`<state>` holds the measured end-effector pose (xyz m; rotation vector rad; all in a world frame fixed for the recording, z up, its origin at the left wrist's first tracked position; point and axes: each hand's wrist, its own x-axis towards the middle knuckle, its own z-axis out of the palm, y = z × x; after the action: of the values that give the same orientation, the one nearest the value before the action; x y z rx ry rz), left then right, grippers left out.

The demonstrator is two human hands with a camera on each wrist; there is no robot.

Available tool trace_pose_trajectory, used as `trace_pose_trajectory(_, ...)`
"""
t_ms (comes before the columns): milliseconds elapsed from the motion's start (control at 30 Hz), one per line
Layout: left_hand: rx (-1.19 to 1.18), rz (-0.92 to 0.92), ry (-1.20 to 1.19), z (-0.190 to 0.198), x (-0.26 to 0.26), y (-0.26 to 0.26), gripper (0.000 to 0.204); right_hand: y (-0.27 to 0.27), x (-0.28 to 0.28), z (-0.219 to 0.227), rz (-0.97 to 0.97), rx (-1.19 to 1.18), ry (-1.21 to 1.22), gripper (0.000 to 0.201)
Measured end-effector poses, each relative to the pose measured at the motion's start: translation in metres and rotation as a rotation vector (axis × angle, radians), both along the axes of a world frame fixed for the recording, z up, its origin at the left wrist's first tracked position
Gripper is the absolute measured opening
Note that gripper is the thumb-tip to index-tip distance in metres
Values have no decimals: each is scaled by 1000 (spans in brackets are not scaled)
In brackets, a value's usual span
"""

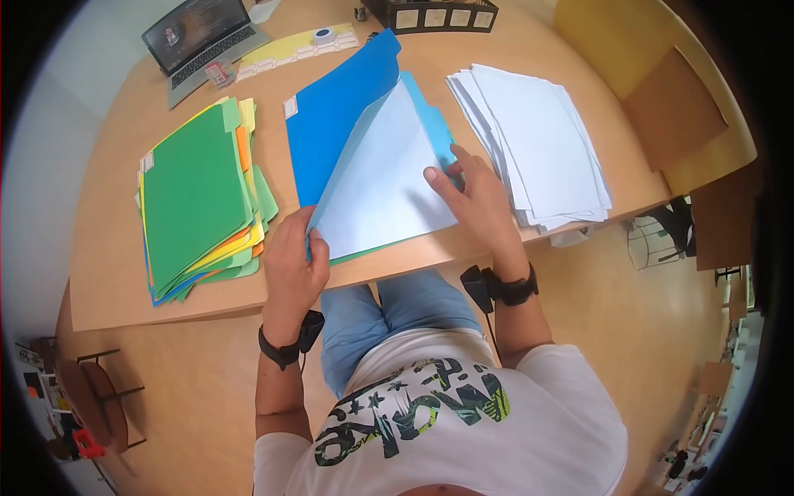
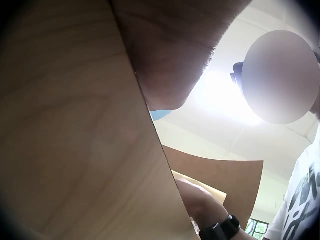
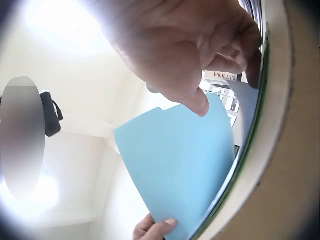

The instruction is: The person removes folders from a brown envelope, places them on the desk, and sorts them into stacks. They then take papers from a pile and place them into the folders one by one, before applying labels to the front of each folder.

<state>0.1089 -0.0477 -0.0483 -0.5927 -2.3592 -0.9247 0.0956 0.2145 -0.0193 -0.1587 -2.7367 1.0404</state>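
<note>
A blue folder (image 1: 331,136) lies open at the table's front edge, with its cover lifted on the left. Inside it is a white sheet (image 1: 389,186). My left hand (image 1: 294,256) pinches the cover at its lower left corner, thumb on top. At the folder's right side, my right hand (image 1: 484,202) rests with thumb and fingers spread, fingertips at the sheet's edge. In the right wrist view the raised light blue cover (image 3: 175,150) stands behind the right hand's thumb. The tabletop (image 2: 85,130) fills much of the left wrist view.
A stack of green, yellow and orange folders (image 1: 194,202) lies to the left. A pile of white paper (image 1: 538,140) is at the right. Farther back are a laptop (image 1: 203,41), a yellow label sheet (image 1: 289,51) and a dark box (image 1: 434,16).
</note>
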Motion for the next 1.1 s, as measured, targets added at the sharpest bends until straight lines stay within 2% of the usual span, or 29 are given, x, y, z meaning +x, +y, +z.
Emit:
trace_pose_trajectory(100,-22,9,-39,0,2,-1,26,8,-12,-20,109,-216,105,75)
trace_pose_trajectory(200,19,-10,-53,0,1,-2,27,7,-20,-24,107,-611,63,73)
trace_pose_trajectory(300,9,-26,-14,3,2,1,32,0,-16,-22,98,-509,0,68)
trace_pose_trajectory(400,-143,12,37,4,1,1,39,3,-15,-32,166,-181,142,63)
trace_pose_trajectory(433,-196,35,46,3,2,1,42,6,-13,-36,173,-132,267,57)
trace_pose_trajectory(500,-228,75,58,1,2,-1,46,18,-3,-20,120,-73,265,55)
trace_pose_trajectory(533,-205,91,62,0,2,-2,47,29,2,-12,92,-40,260,55)
trace_pose_trajectory(600,-110,94,46,0,3,-4,49,65,2,-6,86,5,450,51)
trace_pose_trajectory(667,34,72,13,8,0,-13,50,109,5,1,-68,5,384,47)
trace_pose_trajectory(800,37,149,88,32,-7,-38,48,202,8,-4,-265,171,393,42)
trace_pose_trajectory(967,97,344,133,47,-15,-96,36,246,18,-15,-418,467,249,38)
trace_pose_trajectory(1100,105,513,139,56,-11,-148,25,258,21,-31,-432,577,214,39)
